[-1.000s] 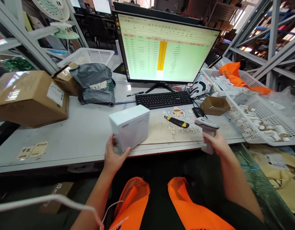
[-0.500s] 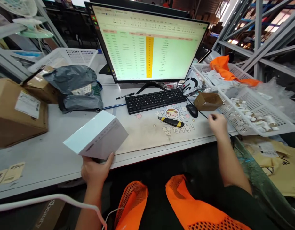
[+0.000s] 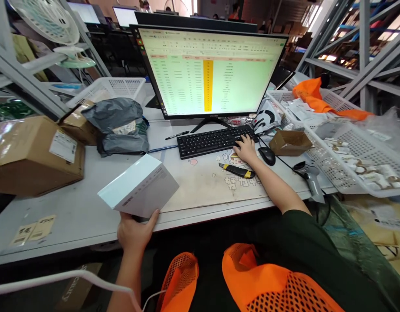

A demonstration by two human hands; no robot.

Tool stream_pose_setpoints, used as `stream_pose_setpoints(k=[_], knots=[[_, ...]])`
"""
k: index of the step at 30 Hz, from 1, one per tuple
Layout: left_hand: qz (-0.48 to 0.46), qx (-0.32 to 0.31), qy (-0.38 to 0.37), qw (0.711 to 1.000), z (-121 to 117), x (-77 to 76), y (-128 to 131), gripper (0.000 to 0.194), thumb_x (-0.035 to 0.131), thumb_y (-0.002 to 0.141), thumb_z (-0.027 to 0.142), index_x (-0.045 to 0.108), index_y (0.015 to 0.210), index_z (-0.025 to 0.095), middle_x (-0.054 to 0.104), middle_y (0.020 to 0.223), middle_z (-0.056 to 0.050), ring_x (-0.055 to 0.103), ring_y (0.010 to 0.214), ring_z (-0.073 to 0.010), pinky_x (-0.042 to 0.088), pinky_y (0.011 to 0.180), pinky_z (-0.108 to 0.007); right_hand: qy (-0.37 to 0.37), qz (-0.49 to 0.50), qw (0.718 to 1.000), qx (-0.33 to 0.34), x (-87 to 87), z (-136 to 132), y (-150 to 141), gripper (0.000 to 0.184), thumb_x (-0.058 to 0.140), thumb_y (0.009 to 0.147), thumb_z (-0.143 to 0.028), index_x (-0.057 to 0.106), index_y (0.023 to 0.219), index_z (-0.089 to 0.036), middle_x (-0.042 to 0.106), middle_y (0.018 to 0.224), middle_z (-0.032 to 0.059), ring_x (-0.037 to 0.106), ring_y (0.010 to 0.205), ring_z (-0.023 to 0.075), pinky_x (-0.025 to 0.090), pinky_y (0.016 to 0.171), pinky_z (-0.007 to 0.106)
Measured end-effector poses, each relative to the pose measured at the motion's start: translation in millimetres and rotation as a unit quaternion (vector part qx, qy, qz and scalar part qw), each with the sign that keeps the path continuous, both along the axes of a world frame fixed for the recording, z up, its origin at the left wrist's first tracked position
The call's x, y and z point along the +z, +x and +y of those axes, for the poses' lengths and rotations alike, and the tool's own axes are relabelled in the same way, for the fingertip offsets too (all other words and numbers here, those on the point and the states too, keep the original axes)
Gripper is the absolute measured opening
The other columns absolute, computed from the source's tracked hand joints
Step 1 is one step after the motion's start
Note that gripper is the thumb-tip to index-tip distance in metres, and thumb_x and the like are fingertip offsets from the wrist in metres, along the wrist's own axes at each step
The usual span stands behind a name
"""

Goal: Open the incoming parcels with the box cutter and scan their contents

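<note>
My left hand (image 3: 136, 229) grips a white box (image 3: 151, 193) from below at the desk's front edge, thumb against its near face. The box is tilted, and small print with a barcode shows along one face. On the right end of the black keyboard (image 3: 213, 142) rests my right hand (image 3: 246, 148), its fingers spread over the keys. A black mouse (image 3: 267, 156) lies just right of that hand. Below it is a black and yellow utility knife (image 3: 237, 170). The monitor (image 3: 213, 73) behind the keyboard displays a spreadsheet with a yellow column.
Cardboard boxes (image 3: 37, 154) and a grey plastic parcel (image 3: 122, 125) stand on the left. At right are a small open carton (image 3: 290, 143), a barcode scanner (image 3: 313, 182) and white baskets (image 3: 356, 151) holding rolls and bags. A white cable (image 3: 99, 279) crosses the lower left.
My right hand has moved from the desk's right side, beside the scanner's place, leftward onto the keyboard. The scanner now shows there. My left hand still holds the box; the view has shifted slightly.
</note>
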State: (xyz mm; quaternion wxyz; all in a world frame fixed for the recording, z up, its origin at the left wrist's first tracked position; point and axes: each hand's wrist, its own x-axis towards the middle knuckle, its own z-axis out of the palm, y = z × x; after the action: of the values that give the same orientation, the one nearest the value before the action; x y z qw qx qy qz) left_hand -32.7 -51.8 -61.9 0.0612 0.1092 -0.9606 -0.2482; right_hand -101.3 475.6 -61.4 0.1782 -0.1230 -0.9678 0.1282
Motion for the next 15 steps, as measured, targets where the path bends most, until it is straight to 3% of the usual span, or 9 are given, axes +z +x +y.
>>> stream_pose_setpoints(k=[2,5,8,10,13,15], knots=[[-0.001,0.006,-0.001,1.000,0,-0.9,-1,0.111,0.068,0.070,0.081,0.045,0.150,0.006,0.067,0.124,-0.032,0.066,0.119,-0.0566,0.054,0.100,-0.069,0.000,0.015,1.000,-0.003,-3.5,1,0,0.048,0.054,0.100,-0.037,0.072,0.132,-0.006,0.042,0.167,0.0244,0.026,0.158,0.0429,0.020,0.128,0.067],[-0.001,0.014,0.023,1.000,1,-5.3,-4,0.110,0.072,0.068,0.077,0.049,0.148,0.006,0.069,0.122,-0.030,0.066,0.119,-0.0552,0.053,0.101,-0.067,-0.009,0.031,0.999,0.014,-6.8,4,-4,0.055,0.050,0.098,-0.034,0.067,0.140,-0.002,0.052,0.159,0.0272,0.043,0.150,0.0396,0.033,0.125,0.060],[0.071,-0.003,0.143,0.987,-1,-14.7,-3,0.120,0.080,0.063,0.071,0.043,0.157,0.006,0.066,0.134,-0.028,0.064,0.127,-0.0488,0.051,0.110,-0.060,-0.011,0.021,0.999,0.039,-11.7,10,-9,0.060,0.049,0.093,-0.034,0.066,0.138,0.001,0.057,0.152,0.0295,0.050,0.145,0.0387,0.039,0.123,0.057],[0.159,-0.012,0.286,0.945,-9,-20.0,3,0.123,0.078,0.066,0.074,0.039,0.161,0.006,0.059,0.147,-0.028,0.059,0.137,-0.0426,0.048,0.117,-0.052,-0.012,0.016,0.999,0.050,-15.7,14,-6,0.064,0.049,0.090,-0.036,0.066,0.138,0.002,0.055,0.153,0.0308,0.049,0.147,0.0401,0.039,0.125,0.058],[0.217,0.050,0.479,0.849,-40,-20.7,28,0.103,0.073,0.072,0.079,0.055,0.147,0.010,0.060,0.149,-0.024,0.057,0.141,-0.0373,0.047,0.119,-0.046,-0.050,0.008,0.998,0.046,-17.0,20,6,0.074,0.052,0.084,-0.043,0.065,0.143,-0.001,0.052,0.154,0.0329,0.044,0.153,0.0436,0.034,0.129,0.059],[0.201,0.120,0.541,0.807,-72,-17.2,59,0.092,0.079,0.068,0.077,0.067,0.131,0.011,0.070,0.135,-0.021,0.063,0.131,-0.0381,0.051,0.112,-0.047,-0.096,0.000,0.994,0.051,-10.8,18,10,0.073,0.060,0.083,-0.051,0.068,0.147,-0.017,0.051,0.153,0.0322,0.038,0.157,0.0442,0.032,0.129,0.057]])
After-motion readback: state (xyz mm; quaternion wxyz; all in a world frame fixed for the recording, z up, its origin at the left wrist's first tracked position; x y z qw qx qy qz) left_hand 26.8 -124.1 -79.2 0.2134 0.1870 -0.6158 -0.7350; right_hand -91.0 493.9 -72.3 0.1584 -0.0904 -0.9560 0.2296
